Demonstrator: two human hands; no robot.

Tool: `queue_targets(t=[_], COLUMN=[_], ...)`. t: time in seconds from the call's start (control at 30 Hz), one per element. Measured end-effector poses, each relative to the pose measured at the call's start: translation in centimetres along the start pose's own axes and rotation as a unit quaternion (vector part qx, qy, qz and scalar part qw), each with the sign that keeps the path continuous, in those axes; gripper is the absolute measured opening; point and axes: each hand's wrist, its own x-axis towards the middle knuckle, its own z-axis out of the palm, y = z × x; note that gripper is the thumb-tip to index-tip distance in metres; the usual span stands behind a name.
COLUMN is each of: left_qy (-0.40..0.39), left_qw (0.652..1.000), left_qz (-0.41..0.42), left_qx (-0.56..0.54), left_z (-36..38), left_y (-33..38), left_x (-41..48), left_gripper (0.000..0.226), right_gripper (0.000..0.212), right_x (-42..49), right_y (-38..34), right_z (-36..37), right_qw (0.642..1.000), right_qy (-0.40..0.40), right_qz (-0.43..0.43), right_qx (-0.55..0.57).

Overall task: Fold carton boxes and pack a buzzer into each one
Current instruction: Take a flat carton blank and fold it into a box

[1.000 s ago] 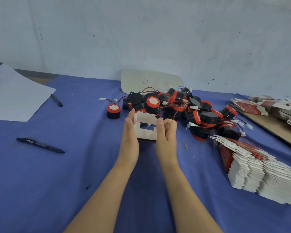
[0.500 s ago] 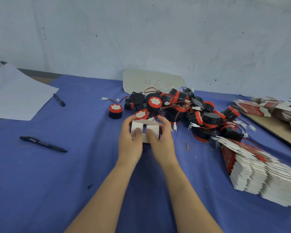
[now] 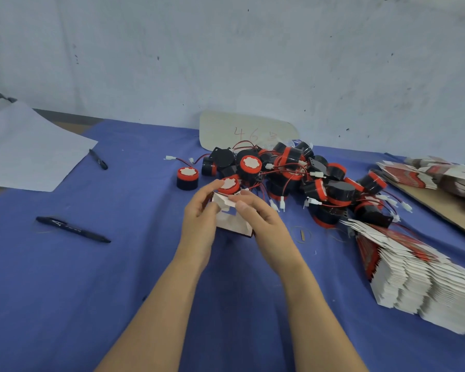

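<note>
I am holding the small box (image 3: 232, 223) over the blue cloth (image 3: 113, 269), just in front of the buzzers (image 3: 290, 158), with my left hand (image 3: 199, 220) curling round its left side and my right hand (image 3: 265, 225) pinching its top flap.

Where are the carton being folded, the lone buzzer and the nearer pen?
carton being folded (image 3: 232, 224): head view, white near panel.
lone buzzer (image 3: 187, 178): head view, red rim.
nearer pen (image 3: 73, 230): head view, middle of barrel.
</note>
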Motion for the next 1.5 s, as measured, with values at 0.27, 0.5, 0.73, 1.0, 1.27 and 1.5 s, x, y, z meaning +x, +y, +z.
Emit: queue_targets(t=[0.27,0.5,0.73,1.0,1.27,1.5], left_qy=[-0.006,-0.017,-0.016,-0.008,0.013,-0.068], left_qw=[0.998,0.997,0.996,0.997,1.000,0.983], left_qz=[-0.012,-0.010,-0.026,-0.031,-0.007,-0.075], left_qx=[-0.055,-0.076,-0.084,-0.075,0.012,0.156], left_z=[0.5,1.0,1.1,0.9,0.9,-0.4], left_y=[1.0,0.6,0.0,-0.2,0.2,-1.4], left_x=[-0.2,-0.4,-0.2,0.0,0.3,0.4], left_gripper=[0.042,0.045,0.040,0.034,0.033,0.036], right_gripper=[0.042,0.036,0.032,0.030,0.007,0.047], right_x=[0.2,0.4,0.5,0.3,0.2,0.5], right_y=[0.5,1.4,2.0,1.7,1.0,1.4], right_z=[0.5,0.9,0.8,0.2,0.6,1.2], right_qw=[0.990,0.974,0.965,0.965,0.987,0.959], right_qy=[0.069,0.134,0.144,0.120,0.119,0.185], right_qz=[-0.030,-0.045,-0.070,-0.079,-0.059,-0.123], right_qx=[-0.122,-0.174,-0.209,-0.218,-0.085,-0.178])
